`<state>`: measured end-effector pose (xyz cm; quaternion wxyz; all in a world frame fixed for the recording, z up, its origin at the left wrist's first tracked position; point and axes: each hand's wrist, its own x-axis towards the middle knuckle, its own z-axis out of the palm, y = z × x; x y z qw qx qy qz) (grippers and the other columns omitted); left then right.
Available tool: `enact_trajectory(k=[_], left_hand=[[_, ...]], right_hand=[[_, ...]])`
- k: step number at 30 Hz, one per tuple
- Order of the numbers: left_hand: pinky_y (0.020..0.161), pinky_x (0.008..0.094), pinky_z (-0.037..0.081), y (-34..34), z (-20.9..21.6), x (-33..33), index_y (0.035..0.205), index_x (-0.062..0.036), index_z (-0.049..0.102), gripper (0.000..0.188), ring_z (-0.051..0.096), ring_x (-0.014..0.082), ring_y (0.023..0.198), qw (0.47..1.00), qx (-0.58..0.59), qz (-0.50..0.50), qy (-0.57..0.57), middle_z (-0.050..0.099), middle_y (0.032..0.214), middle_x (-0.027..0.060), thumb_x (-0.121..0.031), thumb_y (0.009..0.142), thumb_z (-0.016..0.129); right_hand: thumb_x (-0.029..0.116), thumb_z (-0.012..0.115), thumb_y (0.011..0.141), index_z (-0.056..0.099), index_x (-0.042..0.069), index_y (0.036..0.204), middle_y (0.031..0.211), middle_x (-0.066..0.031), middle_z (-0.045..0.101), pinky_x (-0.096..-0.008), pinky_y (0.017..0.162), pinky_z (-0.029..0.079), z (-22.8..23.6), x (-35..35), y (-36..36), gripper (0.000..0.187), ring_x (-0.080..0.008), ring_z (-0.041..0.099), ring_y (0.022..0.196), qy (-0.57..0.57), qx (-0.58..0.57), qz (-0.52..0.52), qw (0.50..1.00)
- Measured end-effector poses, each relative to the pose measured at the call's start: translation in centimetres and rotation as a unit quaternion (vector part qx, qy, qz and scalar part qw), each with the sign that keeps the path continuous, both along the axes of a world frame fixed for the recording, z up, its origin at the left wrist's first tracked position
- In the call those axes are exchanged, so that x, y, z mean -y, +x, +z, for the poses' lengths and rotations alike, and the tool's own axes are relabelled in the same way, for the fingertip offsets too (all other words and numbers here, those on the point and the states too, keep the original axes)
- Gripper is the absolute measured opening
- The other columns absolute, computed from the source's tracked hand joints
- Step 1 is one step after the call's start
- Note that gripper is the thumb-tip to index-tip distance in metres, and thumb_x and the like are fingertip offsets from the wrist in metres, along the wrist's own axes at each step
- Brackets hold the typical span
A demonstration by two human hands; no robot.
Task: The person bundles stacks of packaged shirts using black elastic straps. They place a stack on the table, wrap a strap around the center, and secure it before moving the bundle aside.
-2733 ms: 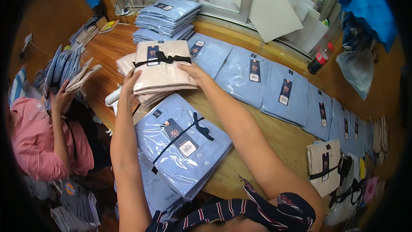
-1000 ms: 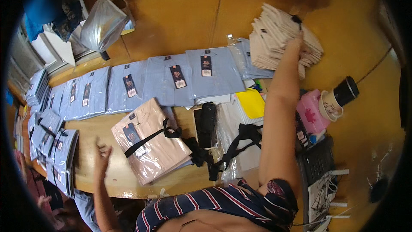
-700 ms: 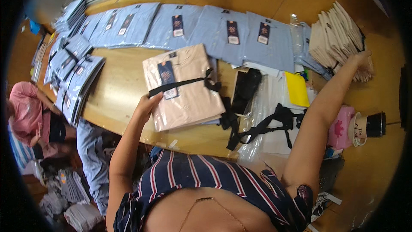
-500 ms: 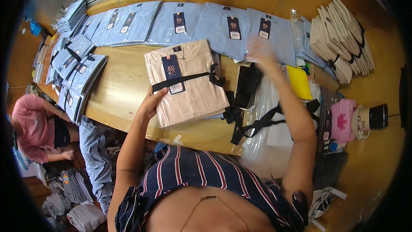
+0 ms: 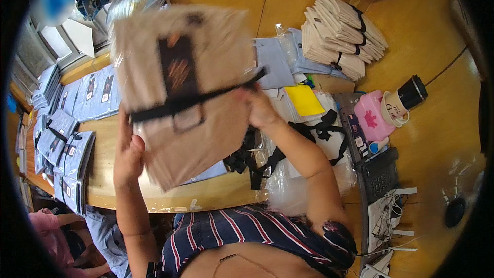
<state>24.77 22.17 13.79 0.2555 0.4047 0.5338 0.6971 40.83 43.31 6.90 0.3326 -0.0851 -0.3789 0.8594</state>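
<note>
A bundle of beige folded shirts (image 5: 218, 51) in clear plastic hangs lifted and tilted over the table, smeared by motion. Around it runs a black ribbon (image 5: 216, 94), crossing over a dark hang tag (image 5: 177, 67). My left hand (image 5: 129, 152) grips the left edge, thumb in front and fingers behind. At the right edge, beside the ribbon's loose end, my right hand (image 5: 260, 107) closes on the bundle, its fingertips blurred. Loose black ribbons (image 5: 314, 131) lie to the right below that hand, over clear plastic bags (image 5: 280, 190).
Blue folded shirts (image 5: 95, 92) line the table's far side; tied blue bundles (image 5: 72, 157) stand at the left. Beige bundles (image 5: 339, 33) are stacked back right. A yellow sheet (image 5: 303, 100), pink box (image 5: 374, 116) and cup (image 5: 395, 108) sit right. Another person (image 5: 54, 231) is lower left.
The beige bundle has risen off the table toward me, held up by my left hand. My right hand has come from the far blue shirts to its right edge. The view has turned.
</note>
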Motion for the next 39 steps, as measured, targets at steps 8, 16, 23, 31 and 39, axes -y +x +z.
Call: enact_trajectory(k=[8, 16, 23, 31, 39], left_hand=[[0.090, 0.0395, 0.028, 0.1, 3.9, -1.0, 0.130, -0.0099, 0.010, 0.090, 0.037, 0.0286, 0.112, 0.982, -0.190, -0.015, -0.015, 0.030, 0.127, 0.0180, -0.054, 0.067, 0.056], [0.080, 0.0340, 0.037, -3.9, -1.7, 5.9, 0.130, -0.0113, 0.011, 0.076, 0.048, 0.0226, 0.097, 0.982, -0.085, 0.044, -0.161, 0.034, 0.123, 0.0133, -0.029, 0.073, 0.059], [0.076, 0.0307, 0.042, -5.2, -3.9, 10.9, 0.128, -0.0120, 0.013, 0.064, 0.050, 0.0195, 0.092, 0.965, -0.052, 0.100, -0.237, 0.035, 0.120, 0.0134, -0.014, 0.079, 0.054], [0.078, 0.0303, 0.042, -4.3, -4.4, 15.3, 0.129, -0.0108, 0.012, 0.064, 0.051, 0.0206, 0.091, 0.952, -0.025, 0.119, -0.280, 0.034, 0.120, 0.0181, -0.017, 0.080, 0.053], [0.081, 0.0298, 0.039, -5.7, -5.5, 21.1, 0.129, -0.0107, 0.014, 0.062, 0.048, 0.0177, 0.091, 0.941, -0.007, 0.182, -0.285, 0.035, 0.118, 0.0174, -0.014, 0.080, 0.052]], right_hand=[[0.021, 0.057, 0.075, 0.037, 0.003, 0.116, 0.113, -0.0119, 0.045, -0.0396, 0.085, 0.040, 11.8, -14.4, 11.2, 0.048, -0.0256, 0.046, 0.102, 0.137, -0.081, -0.504, 0.849], [0.006, 0.060, 0.070, 0.022, -0.001, 0.119, 0.116, -0.0155, 0.039, -0.0363, 0.080, 0.042, 11.9, -30.4, 14.6, 0.063, -0.0263, 0.046, 0.097, 0.114, 0.240, -0.687, 0.677], [0.006, 0.059, 0.070, 0.025, -0.001, 0.117, 0.114, -0.0145, 0.040, -0.0351, 0.079, 0.042, 5.4, -33.0, 19.1, 0.058, -0.0250, 0.046, 0.095, 0.323, 0.517, -0.509, 0.608], [0.005, 0.058, 0.071, 0.028, -0.001, 0.114, 0.111, -0.0134, 0.042, -0.0337, 0.077, 0.041, 6.6, -27.6, 9.9, 0.053, -0.0235, 0.046, 0.092, 0.453, 0.540, -0.413, 0.577], [0.005, 0.056, 0.071, 0.031, -0.001, 0.111, 0.108, -0.0123, 0.043, -0.0324, 0.075, 0.041, 5.0, -18.9, 1.7, 0.047, -0.0220, 0.046, 0.089, 0.529, 0.496, -0.291, 0.624]])
